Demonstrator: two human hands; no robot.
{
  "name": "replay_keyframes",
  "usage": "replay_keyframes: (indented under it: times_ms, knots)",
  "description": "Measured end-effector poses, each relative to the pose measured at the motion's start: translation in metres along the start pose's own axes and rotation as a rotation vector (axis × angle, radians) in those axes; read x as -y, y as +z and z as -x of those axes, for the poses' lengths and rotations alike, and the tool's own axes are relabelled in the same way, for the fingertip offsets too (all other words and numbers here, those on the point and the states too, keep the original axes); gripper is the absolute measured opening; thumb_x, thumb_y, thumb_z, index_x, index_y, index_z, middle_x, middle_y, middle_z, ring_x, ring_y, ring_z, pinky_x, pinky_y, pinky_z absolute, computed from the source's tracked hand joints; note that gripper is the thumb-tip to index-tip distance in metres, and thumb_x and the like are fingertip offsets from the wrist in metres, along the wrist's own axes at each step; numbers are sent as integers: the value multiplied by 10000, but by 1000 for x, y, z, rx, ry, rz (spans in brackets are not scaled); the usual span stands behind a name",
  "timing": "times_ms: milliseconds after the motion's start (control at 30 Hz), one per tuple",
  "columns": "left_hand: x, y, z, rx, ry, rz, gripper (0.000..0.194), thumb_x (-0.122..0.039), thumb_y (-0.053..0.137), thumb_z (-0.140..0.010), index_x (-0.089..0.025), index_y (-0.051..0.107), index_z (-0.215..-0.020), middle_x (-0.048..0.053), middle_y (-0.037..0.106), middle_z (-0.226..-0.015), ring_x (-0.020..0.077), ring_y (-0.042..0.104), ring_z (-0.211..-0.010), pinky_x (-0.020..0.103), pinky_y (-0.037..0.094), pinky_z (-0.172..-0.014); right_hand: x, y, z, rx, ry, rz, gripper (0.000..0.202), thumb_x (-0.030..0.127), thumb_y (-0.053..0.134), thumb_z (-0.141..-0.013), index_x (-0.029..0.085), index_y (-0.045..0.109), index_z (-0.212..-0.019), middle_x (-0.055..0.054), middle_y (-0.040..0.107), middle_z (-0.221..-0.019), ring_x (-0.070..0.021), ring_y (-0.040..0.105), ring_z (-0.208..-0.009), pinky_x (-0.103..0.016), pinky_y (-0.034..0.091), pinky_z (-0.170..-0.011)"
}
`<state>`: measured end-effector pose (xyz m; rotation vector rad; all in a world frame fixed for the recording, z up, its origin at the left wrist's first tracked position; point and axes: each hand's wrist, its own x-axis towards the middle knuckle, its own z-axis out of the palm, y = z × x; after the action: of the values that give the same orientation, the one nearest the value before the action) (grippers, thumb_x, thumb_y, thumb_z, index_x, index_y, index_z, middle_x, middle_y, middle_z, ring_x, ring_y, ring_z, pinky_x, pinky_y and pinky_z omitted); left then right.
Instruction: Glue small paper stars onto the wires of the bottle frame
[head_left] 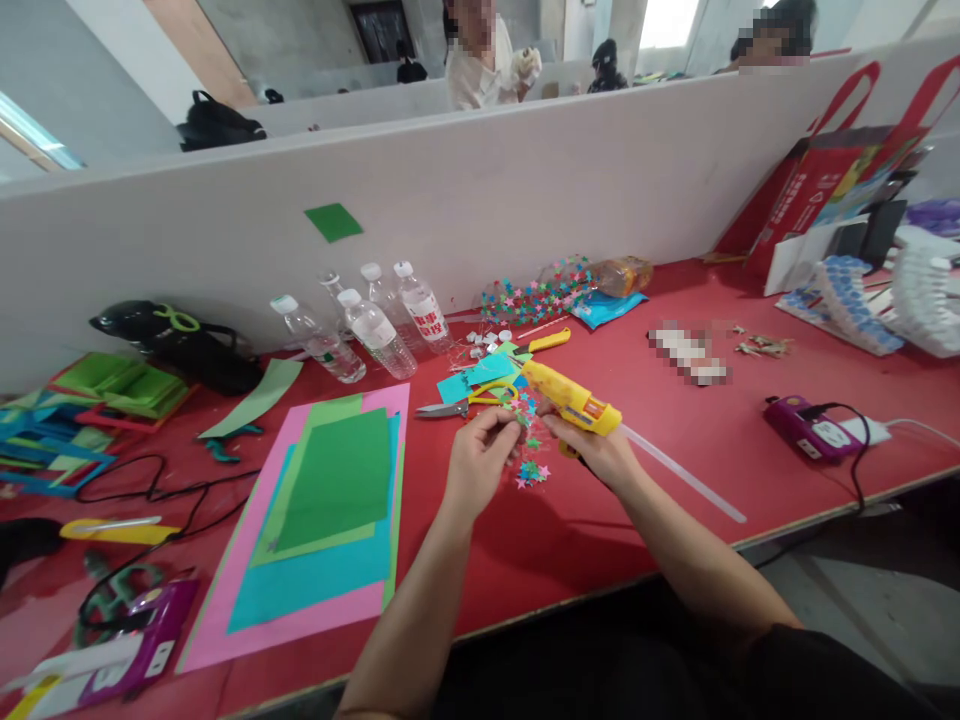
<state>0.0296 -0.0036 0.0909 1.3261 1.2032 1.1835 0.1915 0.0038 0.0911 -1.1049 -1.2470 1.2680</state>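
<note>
My right hand point(589, 440) is wrapped round a yellow glue gun point(570, 398), with a clear glue stick point(686, 475) sticking out behind it toward the lower right. Close to its left, my left hand point(484, 455) has thumb and fingers pinched together; what they hold, if anything, is too small to tell. Between and below the hands, small coloured paper stars point(531, 472) lie on the red table point(540, 550). Scissors point(457, 408) with yellow handles and pieces of blue paper point(491, 368) lie just beyond my left hand.
Coloured sheets point(337, 480) are stacked at left. Several plastic bottles point(375, 330) and a star-covered bottle point(525, 298) stand or lie by the white partition point(450, 190). A yellow cutter point(550, 340) lies ahead. Purple power strips point(814, 430) sit at both sides. People are beyond the partition.
</note>
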Motion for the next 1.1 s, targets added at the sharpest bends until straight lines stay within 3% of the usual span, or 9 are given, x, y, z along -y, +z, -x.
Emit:
replay_keyframes:
  times_ms: [167,367,467,567,833,1100]
  knots:
    - [12,-12,1,-148,46,-87,125,-300,590,-811,-181,625,-809,-23,613,-665,94,538,-563,197,425,-543,2,-22,7,129,-88,137,250,402,713,-734,206,658,-879,-22,666,-797,-141,607,-670,-247,488,-566]
    - [21,-16,0,-170,67,-155,141,-306,567,-843,-177,623,-836,-16,612,-687,97,530,-558,202,427,-539,-3,-26,14,298,-72,227,394,388,638,-833,208,693,-1180,-54,740,-1010,-224,686,-879,-294,579,-669]
    - [24,-15,0,-173,78,-203,147,-308,553,-858,-181,625,-846,-8,610,-698,107,535,-582,211,432,-554,-9,-24,14,307,-91,247,395,378,625,-843,218,691,-1198,-37,745,-1043,-231,693,-950,-329,592,-786]
    - [27,-15,0,-163,70,-237,162,-318,539,-868,-180,623,-854,1,614,-709,118,549,-595,223,433,-559,-13,-23,12,288,-128,261,369,360,626,-837,234,702,-1176,-33,739,-1092,-207,700,-947,-307,587,-796]
    - [26,-15,0,-171,84,-316,179,-316,516,-869,-178,626,-901,18,636,-749,143,581,-672,250,458,-644,-15,-21,10,270,-72,302,358,347,618,-836,199,711,-1149,-14,748,-903,-128,648,-688,-197,500,-503]
    - [27,-15,-1,-163,99,-351,185,-323,507,-876,-176,619,-891,26,636,-760,149,586,-692,256,459,-658,-20,-20,6,270,-99,269,364,379,627,-826,232,712,-1149,-27,751,-1052,-207,704,-947,-312,585,-815]
